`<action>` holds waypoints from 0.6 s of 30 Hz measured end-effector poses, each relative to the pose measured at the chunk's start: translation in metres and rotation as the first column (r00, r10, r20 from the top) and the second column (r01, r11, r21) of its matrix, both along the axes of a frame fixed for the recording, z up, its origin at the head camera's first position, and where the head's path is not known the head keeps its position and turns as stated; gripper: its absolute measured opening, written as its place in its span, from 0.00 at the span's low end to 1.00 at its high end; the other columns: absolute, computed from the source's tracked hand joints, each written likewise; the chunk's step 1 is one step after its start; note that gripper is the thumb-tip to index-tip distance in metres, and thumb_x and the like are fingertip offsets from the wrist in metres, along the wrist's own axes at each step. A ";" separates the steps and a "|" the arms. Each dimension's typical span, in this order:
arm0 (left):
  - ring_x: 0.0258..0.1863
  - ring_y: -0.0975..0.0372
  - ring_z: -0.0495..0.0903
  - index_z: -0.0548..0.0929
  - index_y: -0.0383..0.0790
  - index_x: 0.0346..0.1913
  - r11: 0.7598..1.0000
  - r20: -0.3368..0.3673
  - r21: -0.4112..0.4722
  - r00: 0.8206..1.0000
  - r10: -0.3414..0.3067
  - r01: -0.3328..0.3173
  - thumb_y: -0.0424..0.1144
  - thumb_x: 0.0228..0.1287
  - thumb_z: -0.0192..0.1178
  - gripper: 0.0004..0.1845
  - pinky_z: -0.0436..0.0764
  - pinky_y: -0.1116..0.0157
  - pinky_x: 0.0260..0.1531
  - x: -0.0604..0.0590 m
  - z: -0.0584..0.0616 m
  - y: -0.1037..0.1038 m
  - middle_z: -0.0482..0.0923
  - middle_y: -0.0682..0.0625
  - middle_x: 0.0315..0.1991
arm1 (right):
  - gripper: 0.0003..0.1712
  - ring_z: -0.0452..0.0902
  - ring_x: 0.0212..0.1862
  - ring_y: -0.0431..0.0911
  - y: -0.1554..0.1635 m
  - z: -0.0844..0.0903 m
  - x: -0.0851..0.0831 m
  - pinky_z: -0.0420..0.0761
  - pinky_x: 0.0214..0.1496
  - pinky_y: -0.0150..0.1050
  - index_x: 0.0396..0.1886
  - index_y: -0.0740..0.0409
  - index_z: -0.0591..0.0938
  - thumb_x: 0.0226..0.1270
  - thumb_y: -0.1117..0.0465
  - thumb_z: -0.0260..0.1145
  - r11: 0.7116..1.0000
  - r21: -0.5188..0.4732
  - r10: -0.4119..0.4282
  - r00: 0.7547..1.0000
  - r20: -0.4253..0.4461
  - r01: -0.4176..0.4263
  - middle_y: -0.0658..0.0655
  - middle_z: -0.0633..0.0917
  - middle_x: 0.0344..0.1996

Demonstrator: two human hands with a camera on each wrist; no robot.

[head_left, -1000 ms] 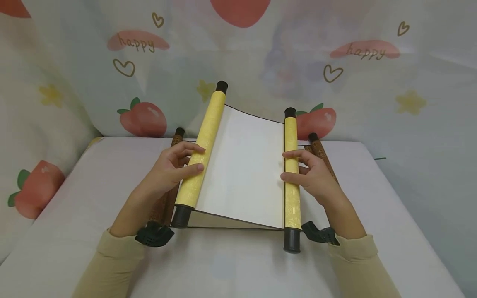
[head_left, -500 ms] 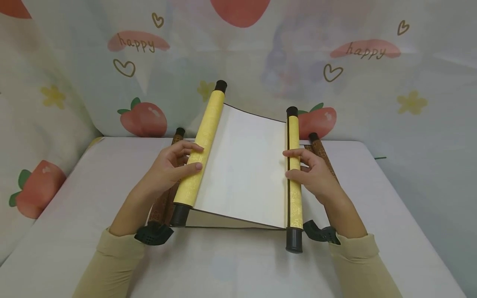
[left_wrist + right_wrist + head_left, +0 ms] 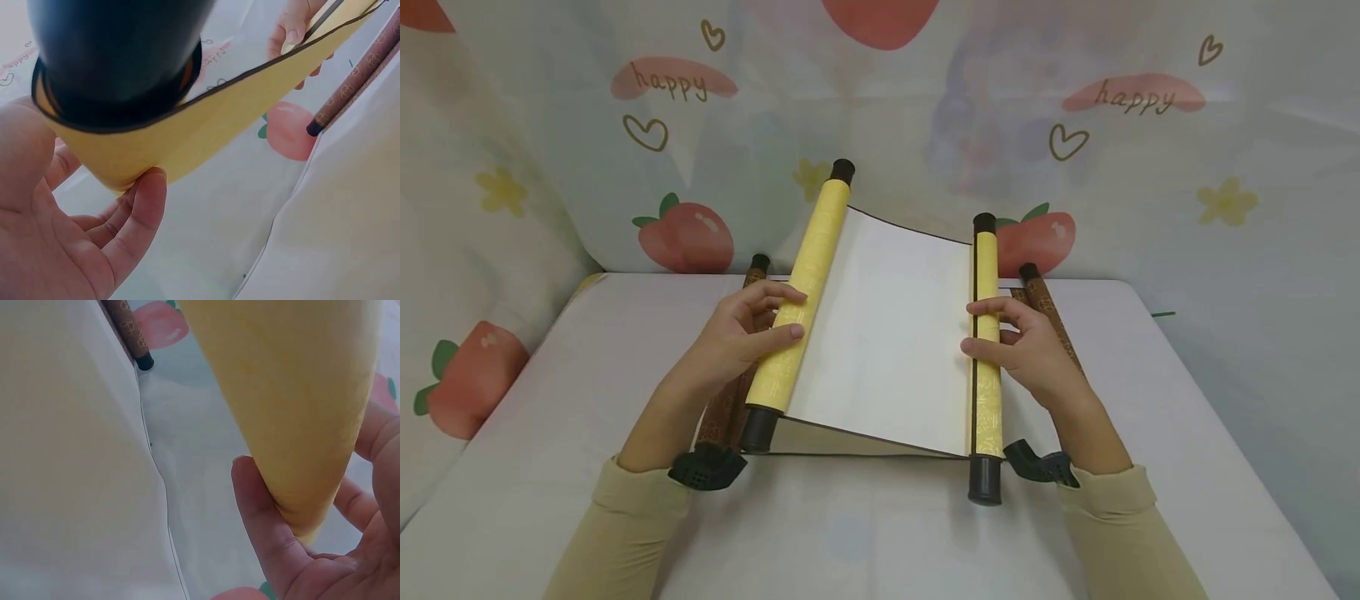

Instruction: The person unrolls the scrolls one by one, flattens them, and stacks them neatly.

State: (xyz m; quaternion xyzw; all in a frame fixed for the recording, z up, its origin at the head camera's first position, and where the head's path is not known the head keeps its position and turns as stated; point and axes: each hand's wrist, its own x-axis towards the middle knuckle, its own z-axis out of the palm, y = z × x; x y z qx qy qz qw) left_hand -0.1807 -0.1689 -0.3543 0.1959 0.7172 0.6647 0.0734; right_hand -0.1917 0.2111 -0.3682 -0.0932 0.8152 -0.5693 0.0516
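Mid-frame: yellow-and-white paper scroll (image 3: 887,333), I'd guess light, springy, creasable; hold by rolled ends (image 3: 812,250). Left hand (image 3: 743,327), right hand (image 3: 1032,350): fingers clamped there.

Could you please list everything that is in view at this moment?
Table: one, white, in the foreground
Backdrop: one, pale with printed peaches, behind the table
Yellow rollers: two, yellow with black ends, held left and right of centre
Sheet: one, white with dark edges, spanning between them
Brown rollers: two, patterned brown, farther out, partly hidden
Wrist devices: two, black, at the wrists
Sleeves: two, beige, on the forearms
Left hand: one, gripping the left yellow roller
Right hand: one, gripping the right yellow roller
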 end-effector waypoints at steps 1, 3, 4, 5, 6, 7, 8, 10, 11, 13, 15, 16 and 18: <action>0.41 0.54 0.80 0.77 0.42 0.58 1.000 0.002 0.000 1.000 0.000 0.000 0.32 0.66 0.64 0.18 0.85 0.57 0.37 0.000 0.000 0.000 0.74 0.41 0.53 | 0.29 0.82 0.44 0.47 0.000 0.000 0.000 0.84 0.43 0.37 0.62 0.58 0.74 0.62 0.64 0.73 1.000 0.004 -0.001 1.000 0.001 0.001 0.61 0.68 0.60; 0.41 0.54 0.80 0.77 0.42 0.58 1.000 0.003 -0.003 1.000 0.000 0.000 0.32 0.66 0.64 0.18 0.85 0.57 0.37 0.000 -0.001 0.000 0.74 0.40 0.54 | 0.31 0.82 0.45 0.48 -0.001 0.000 0.000 0.84 0.43 0.37 0.62 0.58 0.73 0.60 0.64 0.74 1.000 0.014 -0.001 1.000 0.004 0.001 0.61 0.68 0.59; 0.41 0.54 0.80 0.77 0.42 0.58 1.000 0.004 -0.005 1.000 0.001 -0.001 0.33 0.66 0.64 0.19 0.85 0.57 0.37 0.000 -0.001 0.000 0.74 0.41 0.54 | 0.31 0.82 0.46 0.49 -0.001 0.000 0.001 0.84 0.43 0.37 0.63 0.58 0.73 0.60 0.64 0.74 1.000 0.018 -0.003 1.000 0.005 0.003 0.61 0.68 0.59; 0.41 0.54 0.79 0.77 0.42 0.58 1.000 0.003 -0.009 1.000 0.003 -0.003 0.33 0.66 0.65 0.19 0.85 0.57 0.37 0.000 -0.001 -0.001 0.74 0.41 0.54 | 0.31 0.81 0.47 0.50 -0.001 0.001 0.001 0.84 0.43 0.37 0.63 0.58 0.73 0.60 0.65 0.74 1.000 0.023 -0.005 1.000 0.004 0.005 0.62 0.68 0.60; 0.41 0.54 0.79 0.77 0.42 0.58 1.000 0.005 -0.012 1.000 0.006 -0.006 0.33 0.66 0.65 0.19 0.85 0.57 0.37 0.000 -0.001 -0.001 0.74 0.42 0.54 | 0.31 0.81 0.47 0.50 -0.002 0.002 0.001 0.84 0.44 0.37 0.63 0.58 0.73 0.61 0.65 0.73 1.000 0.029 -0.009 1.000 0.004 0.009 0.62 0.68 0.60; 0.41 0.54 0.79 0.77 0.43 0.58 1.000 0.004 -0.016 1.000 0.010 -0.010 0.34 0.66 0.65 0.19 0.85 0.58 0.37 0.000 -0.001 -0.001 0.74 0.42 0.55 | 0.31 0.80 0.48 0.51 -0.002 0.002 0.001 0.84 0.44 0.36 0.64 0.58 0.73 0.61 0.66 0.73 0.999 0.034 -0.011 1.000 0.005 0.011 0.63 0.68 0.61; 0.41 0.55 0.79 0.77 0.43 0.58 1.000 0.002 -0.020 1.000 0.014 -0.014 0.34 0.66 0.65 0.19 0.85 0.58 0.37 -0.001 -0.001 -0.001 0.74 0.43 0.55 | 0.31 0.80 0.49 0.52 -0.002 0.003 0.002 0.84 0.44 0.36 0.64 0.58 0.72 0.62 0.66 0.72 0.999 0.034 -0.014 1.000 0.008 0.013 0.64 0.67 0.62; 0.40 0.55 0.79 0.77 0.43 0.58 1.000 0.003 -0.020 1.000 0.018 -0.018 0.34 0.66 0.65 0.19 0.85 0.58 0.37 -0.001 0.000 -0.001 0.74 0.43 0.55 | 0.31 0.79 0.49 0.53 -0.002 0.004 0.003 0.84 0.44 0.36 0.65 0.57 0.72 0.62 0.67 0.71 0.999 0.043 -0.023 1.000 0.010 0.022 0.64 0.67 0.62; 0.41 0.55 0.79 0.77 0.42 0.58 1.000 0.003 -0.020 1.000 0.017 -0.017 0.34 0.66 0.65 0.19 0.85 0.58 0.37 -0.001 0.000 -0.001 0.74 0.43 0.55 | 0.31 0.79 0.49 0.53 -0.002 0.005 0.003 0.84 0.44 0.36 0.65 0.57 0.72 0.63 0.67 0.70 0.999 0.046 -0.027 1.000 0.012 0.026 0.64 0.67 0.63; 0.41 0.55 0.79 0.77 0.42 0.58 1.000 0.006 -0.019 1.000 0.014 -0.014 0.33 0.66 0.65 0.19 0.85 0.58 0.37 -0.001 0.000 -0.001 0.74 0.43 0.55 | 0.30 0.79 0.49 0.53 -0.002 0.005 0.003 0.84 0.43 0.36 0.65 0.56 0.72 0.63 0.67 0.69 0.998 0.052 -0.036 0.999 0.013 0.035 0.64 0.67 0.63; 0.41 0.55 0.79 0.77 0.43 0.58 1.000 0.005 -0.021 1.000 0.015 -0.015 0.33 0.66 0.65 0.19 0.85 0.59 0.37 -0.002 0.000 -0.002 0.74 0.43 0.55 | 0.29 0.78 0.48 0.54 -0.001 0.005 0.003 0.84 0.43 0.35 0.65 0.56 0.72 0.64 0.67 0.67 0.997 0.060 -0.044 0.999 0.004 0.043 0.65 0.67 0.63; 0.41 0.55 0.79 0.77 0.43 0.58 1.000 0.002 -0.023 1.000 0.017 -0.017 0.33 0.66 0.65 0.19 0.85 0.59 0.37 -0.002 0.000 -0.002 0.74 0.43 0.55 | 0.29 0.78 0.48 0.54 -0.001 0.004 0.003 0.84 0.43 0.35 0.65 0.56 0.73 0.64 0.67 0.66 0.997 0.064 -0.048 0.999 -0.002 0.048 0.65 0.67 0.63; 0.41 0.55 0.79 0.77 0.43 0.58 0.999 -0.003 -0.028 1.000 0.020 -0.020 0.33 0.66 0.65 0.19 0.84 0.60 0.37 -0.002 0.000 -0.002 0.73 0.43 0.56 | 0.27 0.78 0.47 0.55 -0.001 0.002 0.002 0.84 0.43 0.35 0.64 0.57 0.74 0.65 0.68 0.64 0.996 0.072 -0.055 0.998 -0.021 0.056 0.65 0.68 0.63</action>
